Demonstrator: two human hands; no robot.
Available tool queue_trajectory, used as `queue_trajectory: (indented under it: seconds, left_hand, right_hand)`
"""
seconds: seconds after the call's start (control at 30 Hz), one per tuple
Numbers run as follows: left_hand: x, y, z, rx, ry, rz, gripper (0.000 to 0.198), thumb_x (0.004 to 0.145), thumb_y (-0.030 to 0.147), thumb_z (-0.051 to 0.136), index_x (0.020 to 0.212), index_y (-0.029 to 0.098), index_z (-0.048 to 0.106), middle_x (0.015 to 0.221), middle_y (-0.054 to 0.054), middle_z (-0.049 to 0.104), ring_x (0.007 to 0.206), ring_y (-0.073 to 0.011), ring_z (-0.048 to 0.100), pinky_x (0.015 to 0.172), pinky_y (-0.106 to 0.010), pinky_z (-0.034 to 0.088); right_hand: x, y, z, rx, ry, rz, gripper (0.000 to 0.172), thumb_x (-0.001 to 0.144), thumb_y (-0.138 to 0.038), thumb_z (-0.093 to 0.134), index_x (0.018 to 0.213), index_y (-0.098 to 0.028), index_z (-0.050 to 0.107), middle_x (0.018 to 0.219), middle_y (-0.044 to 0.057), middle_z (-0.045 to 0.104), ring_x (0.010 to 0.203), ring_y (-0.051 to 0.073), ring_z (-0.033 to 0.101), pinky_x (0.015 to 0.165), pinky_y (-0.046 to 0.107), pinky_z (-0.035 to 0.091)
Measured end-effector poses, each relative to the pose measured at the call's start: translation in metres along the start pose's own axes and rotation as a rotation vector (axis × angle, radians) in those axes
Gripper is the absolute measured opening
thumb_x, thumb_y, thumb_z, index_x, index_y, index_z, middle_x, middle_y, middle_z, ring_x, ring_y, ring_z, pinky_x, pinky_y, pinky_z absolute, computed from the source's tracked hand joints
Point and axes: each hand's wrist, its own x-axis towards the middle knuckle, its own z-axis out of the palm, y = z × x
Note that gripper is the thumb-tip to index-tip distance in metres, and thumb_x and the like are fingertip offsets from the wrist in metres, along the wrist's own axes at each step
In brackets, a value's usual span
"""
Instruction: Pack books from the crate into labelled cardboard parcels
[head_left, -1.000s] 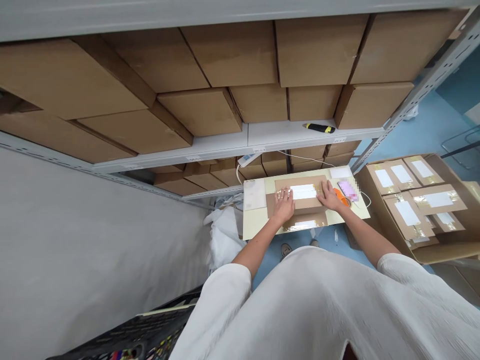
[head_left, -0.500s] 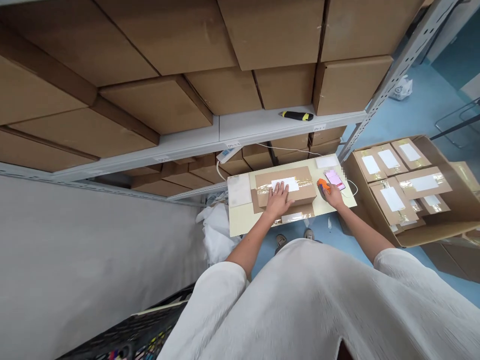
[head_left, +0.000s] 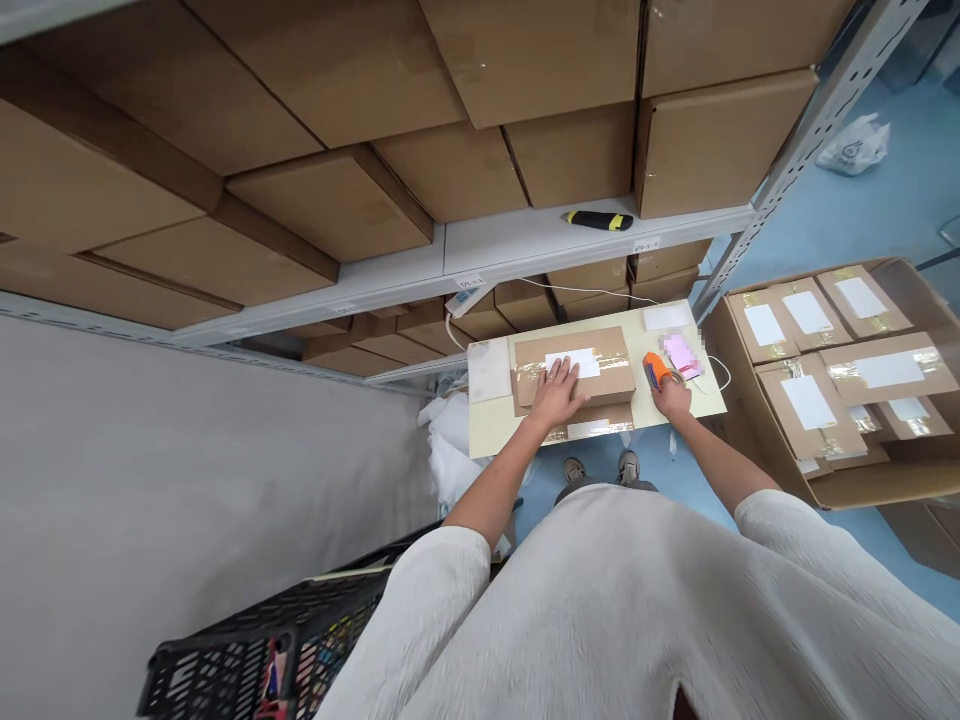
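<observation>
My left hand (head_left: 556,396) lies with fingers spread on a cardboard box (head_left: 611,385), pressing over the white label (head_left: 589,363) on its top. Clear tape runs across the box. In my right hand (head_left: 672,398) is an orange tape dispenser (head_left: 653,368), held at the right of the box; part of its roll shows behind the fingers. Just beyond it lies a phone (head_left: 682,355) with a pink, blurred screen. Another taped piece of cardboard (head_left: 592,427) shows under the near side of the box, all on a pale yellow table (head_left: 491,435).
A large open carton (head_left: 885,492) on the right holds several taped, labelled boxes. Ahead, a metal shelf (head_left: 510,240) carries brown boxes and a black-and-yellow utility knife (head_left: 598,219). A black crate (head_left: 225,670) stands at lower left, white plastic (head_left: 452,440) beside the table.
My right hand has drawn the tape dispenser slightly nearer to me, turning it upright. My left hand stays on the box. The whole view has shifted a little.
</observation>
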Motion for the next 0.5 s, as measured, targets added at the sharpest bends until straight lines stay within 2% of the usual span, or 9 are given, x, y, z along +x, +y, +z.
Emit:
queue_trajectory:
  seconds: [0.17, 0.3, 0.4, 0.5]
  left_hand:
    - [0.0, 0.001, -0.002, 0.012, -0.016, -0.007, 0.085, 0.105, 0.062, 0.057, 0.178, 0.025, 0.035, 0.189, -0.011, 0.021, 0.175, -0.0365, 0.016, 0.142, -0.058, 0.013]
    - [0.0, 0.001, -0.004, 0.019, 0.002, 0.01, 0.084, 0.104, 0.061, 0.06, 0.177, 0.026, 0.037, 0.188, -0.013, 0.025, 0.174, -0.0377, 0.019, 0.141, -0.059, 0.015]
    - [0.0, 0.001, -0.006, 0.027, 0.024, 0.027, 0.084, 0.102, 0.06, 0.063, 0.175, 0.023, 0.041, 0.184, -0.017, 0.032, 0.172, -0.0385, 0.025, 0.14, -0.058, 0.017]
    - [-0.001, -0.001, -0.011, 0.018, 0.058, 0.054, 0.08, 0.102, 0.058, 0.064, 0.171, 0.021, 0.047, 0.178, -0.02, 0.041, 0.169, -0.039, 0.031, 0.139, -0.057, 0.022]
  right_hand:
    - [-0.009, -0.004, -0.011, -0.026, 0.037, -0.046, 0.031, 0.104, -0.035, 0.056, 0.124, -0.016, 0.071, 0.121, 0.023, 0.073, 0.126, 0.038, 0.064, 0.098, 0.046, 0.052]
    - [-0.021, -0.003, -0.03, 0.004, 0.075, -0.026, 0.03, 0.103, -0.033, 0.054, 0.12, -0.017, 0.072, 0.119, 0.022, 0.075, 0.116, 0.038, 0.069, 0.097, 0.046, 0.052]
    - [-0.024, -0.003, -0.055, 0.13, 0.17, -0.046, 0.034, 0.103, -0.039, 0.052, 0.12, -0.018, 0.072, 0.111, 0.019, 0.078, 0.111, 0.038, 0.07, 0.098, 0.049, 0.052]
    - [-0.019, -0.012, -0.092, 0.354, 0.261, -0.182, 0.042, 0.103, -0.052, 0.051, 0.121, -0.021, 0.073, 0.108, 0.013, 0.079, 0.108, 0.036, 0.069, 0.1, 0.051, 0.054]
